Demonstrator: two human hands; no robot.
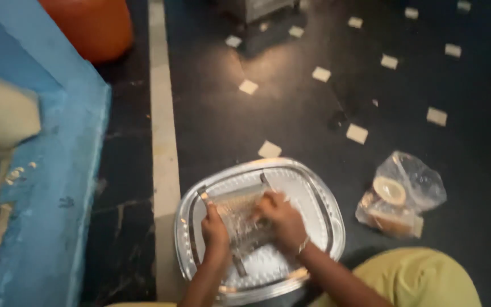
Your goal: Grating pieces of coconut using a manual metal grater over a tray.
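Steel grater (240, 219), stiff and light, slippery on the tray (319, 193): my left hand (216, 230) grips its frame edge, my right hand (282, 219) presses closed on something hidden.

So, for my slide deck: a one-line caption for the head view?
Both hands, left hand and right hand, work at a metal grater over a steel tray.

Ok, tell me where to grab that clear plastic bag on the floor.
Take the plastic bag by its loose, crumpled top, coming from above. The round pieces weigh down the lower end nearest the person, so the empty upper part bunches easily and nothing crowds it on the dark floor.
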